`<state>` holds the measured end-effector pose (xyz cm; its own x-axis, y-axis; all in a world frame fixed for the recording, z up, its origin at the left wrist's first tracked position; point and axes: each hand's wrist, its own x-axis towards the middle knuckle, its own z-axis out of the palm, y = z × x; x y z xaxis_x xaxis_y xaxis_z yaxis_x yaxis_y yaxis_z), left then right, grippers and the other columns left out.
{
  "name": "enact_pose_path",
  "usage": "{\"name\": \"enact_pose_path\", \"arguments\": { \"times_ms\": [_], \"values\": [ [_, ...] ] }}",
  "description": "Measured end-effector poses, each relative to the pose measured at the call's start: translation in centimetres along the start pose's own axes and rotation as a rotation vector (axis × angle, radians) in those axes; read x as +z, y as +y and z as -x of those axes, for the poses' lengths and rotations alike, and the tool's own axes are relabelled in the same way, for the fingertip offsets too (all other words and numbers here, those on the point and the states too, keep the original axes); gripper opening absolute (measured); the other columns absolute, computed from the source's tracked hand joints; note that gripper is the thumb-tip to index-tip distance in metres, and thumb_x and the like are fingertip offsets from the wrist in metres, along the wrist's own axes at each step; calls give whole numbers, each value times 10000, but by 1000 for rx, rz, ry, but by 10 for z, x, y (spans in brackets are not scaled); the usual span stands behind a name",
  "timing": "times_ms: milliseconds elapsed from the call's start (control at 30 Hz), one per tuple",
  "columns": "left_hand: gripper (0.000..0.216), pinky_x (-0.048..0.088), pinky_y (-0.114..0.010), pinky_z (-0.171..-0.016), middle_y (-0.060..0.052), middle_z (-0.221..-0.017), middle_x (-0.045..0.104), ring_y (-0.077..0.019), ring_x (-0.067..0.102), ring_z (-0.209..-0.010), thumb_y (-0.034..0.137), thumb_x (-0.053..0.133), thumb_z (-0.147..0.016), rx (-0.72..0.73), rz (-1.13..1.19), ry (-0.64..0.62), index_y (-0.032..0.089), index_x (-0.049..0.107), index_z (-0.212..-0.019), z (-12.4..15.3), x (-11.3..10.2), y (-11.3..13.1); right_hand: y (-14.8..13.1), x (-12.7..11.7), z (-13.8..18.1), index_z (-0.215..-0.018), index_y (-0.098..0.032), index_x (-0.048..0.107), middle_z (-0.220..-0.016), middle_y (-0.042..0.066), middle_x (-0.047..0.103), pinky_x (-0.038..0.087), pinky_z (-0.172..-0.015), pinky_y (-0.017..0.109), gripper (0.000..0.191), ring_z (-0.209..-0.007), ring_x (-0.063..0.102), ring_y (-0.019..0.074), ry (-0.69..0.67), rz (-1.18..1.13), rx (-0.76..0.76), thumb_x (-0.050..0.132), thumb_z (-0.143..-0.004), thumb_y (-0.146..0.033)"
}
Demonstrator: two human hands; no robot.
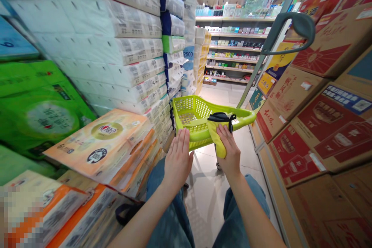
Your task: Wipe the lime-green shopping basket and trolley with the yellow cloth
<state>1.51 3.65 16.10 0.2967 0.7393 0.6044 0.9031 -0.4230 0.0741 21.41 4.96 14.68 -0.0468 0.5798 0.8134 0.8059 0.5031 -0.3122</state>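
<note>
A lime-green plastic shopping basket (193,107) with lattice sides stands in front of my knees. Its grey pull handle (266,50) rises at the far right end. My left hand (178,159) lies with its fingers stretched out flat against the near left corner of the rim. In my right hand (231,151) is a yellow cloth (216,133) with a black edge and a dark cord-like loop. The fingers press the cloth against the basket's near side, and part of the cloth drapes over the rim. Nothing else shows inside the basket.
Tall stacks of white tissue packs (136,27) line the left, with orange tissue packs (100,139) lower down and a green pack (43,112) behind. Cardboard cartons (310,93) are piled at the right. A tiled floor (203,197) runs toward store shelves (235,48).
</note>
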Motion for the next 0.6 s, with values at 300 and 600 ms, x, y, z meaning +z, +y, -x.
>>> {"name": "enact_pose_path", "arguments": {
  "times_ms": [300,600],
  "values": [
    [702,330,-431,-1177,-182,-1566,342,-269,306,-1469,210,477,-928,4,14,3,75,166,-1543,-6,7,-1,8,3,-5,-1428,-191,478,-1462,95,520,346,-1179,488,624,-1426,396,238,-3,-11,11,459,-816,-73],
    [723,343,-431,-1169,-191,-1568,333,-273,303,-1469,190,470,-909,-11,-5,4,63,149,-1545,-5,7,0,-47,16,-6,-1458,-172,431,-1462,92,522,192,-1231,453,620,-1411,420,223,-120,97,-40,487,-840,-163]
  ]
}}
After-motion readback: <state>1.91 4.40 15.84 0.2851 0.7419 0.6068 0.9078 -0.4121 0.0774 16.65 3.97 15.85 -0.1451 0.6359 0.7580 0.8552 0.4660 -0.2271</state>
